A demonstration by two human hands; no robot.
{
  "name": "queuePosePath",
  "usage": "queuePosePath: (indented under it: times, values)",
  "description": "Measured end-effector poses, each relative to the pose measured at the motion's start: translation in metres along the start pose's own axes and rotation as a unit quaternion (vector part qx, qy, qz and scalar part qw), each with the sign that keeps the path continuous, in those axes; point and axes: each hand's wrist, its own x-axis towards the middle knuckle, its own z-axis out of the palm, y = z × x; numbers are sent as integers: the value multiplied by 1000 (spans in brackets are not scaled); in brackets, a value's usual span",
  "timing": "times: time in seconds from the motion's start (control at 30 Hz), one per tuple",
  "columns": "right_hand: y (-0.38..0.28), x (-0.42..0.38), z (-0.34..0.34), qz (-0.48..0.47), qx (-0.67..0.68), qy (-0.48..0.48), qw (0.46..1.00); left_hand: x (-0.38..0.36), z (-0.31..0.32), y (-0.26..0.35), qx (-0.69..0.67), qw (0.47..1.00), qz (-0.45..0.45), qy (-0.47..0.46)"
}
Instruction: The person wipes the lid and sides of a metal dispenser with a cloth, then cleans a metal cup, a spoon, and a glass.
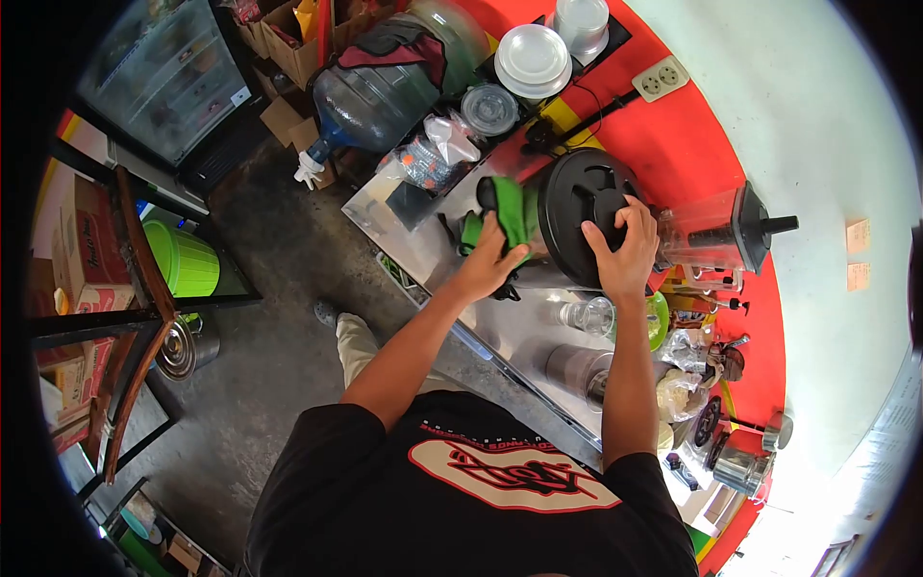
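Note:
In the head view, my left hand (pixel 488 262) is closed around a green cloth (pixel 517 219), which is slightly blurred and presses near the side of a large round container. A broad black lid (pixel 577 207) tops that container. My right hand (pixel 627 245) rests on this lid, its fingers bent over the raised centre. To the right of the lid stands a blender jug (pixel 707 231) with a black top. More green and black material lies beside my left hand, partly hidden by it.
The metal counter (pixel 524 332) carries a clear jar (pixel 582 315), a metal cylinder (pixel 577 370) and plastic bags. A large water bottle (pixel 370 96) lies tilted at the back left, near stacked white lids (pixel 534 58). A wooden-edged shelf (pixel 130 250) stands left; a socket (pixel 661 79) is on the wall.

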Motion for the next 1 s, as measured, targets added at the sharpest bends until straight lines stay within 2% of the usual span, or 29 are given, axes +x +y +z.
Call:
queuePosePath:
  times: [0.07, 0.13, 0.2, 0.27, 0.3, 0.37, 0.4, 0.47, 0.5, 0.53, 0.6, 0.63, 0.67, 0.73, 0.8, 0.87, 0.9, 0.93, 1.0]
  values:
    - [-4, 0, -4, 12, 2, -16, 1000, 12, 1, 38, 20, 999, 31, -7]
    - [-4, 0, -7, 13, 18, -22, 1000, 20, 3, 65, 149, 981, 124, -18]
    - [-2, -1, -10, 10, 34, -31, 999, 21, 10, 69, 173, 976, 133, -14]
    - [0, -3, -12, -11, 65, -43, 997, 18, 20, 77, 164, 969, 175, 66]
    - [0, -4, -13, -13, 67, -43, 997, 17, 24, 81, 166, 968, 175, 68]
    - [0, -5, -15, -31, 90, -57, 994, 17, 29, 88, 111, 965, 155, 181]
    - [1, -5, -16, -36, 93, -58, 993, 17, 26, 88, 113, 964, 156, 186]
    - [3, -8, -19, -54, 137, -73, 986, 17, 15, 87, -5, 981, 80, 177]
    - [2, -10, -21, -42, 167, -77, 982, 17, 10, 65, 8, 980, 36, 198]
    - [4, -12, -22, -45, 168, -79, 982, 16, 5, 59, 8, 979, 36, 202]
    - [10, -17, -22, -30, 224, -100, 969, 8, -9, 44, -65, 972, -157, 165]
    - [9, -16, -25, -37, 228, -109, 967, 5, -19, -20, -105, 972, -171, 124]
    - [10, -16, -24, -39, 228, -111, 966, 2, -20, -18, -106, 971, -171, 127]
    - [11, -17, -23, -28, 270, -112, 956, -8, -24, -4, -92, 951, -244, 167]
    - [6, -19, -24, -30, 263, -109, 958, -12, -27, 0, -109, 941, -282, 155]
    - [-3, -22, -23, -2, 270, -69, 960, -11, -18, 2, -76, 956, -200, 202]
    - [1, -24, -23, -21, 250, -55, 967, -13, -15, 10, -74, 956, -203, 200]
    - [-5, -23, -24, -19, 251, -55, 966, -14, -13, 23, -88, 968, -165, 168]
    - [-17, -18, -29, -27, 113, -94, 989, -18, -7, 48, -115, 984, -88, 104]
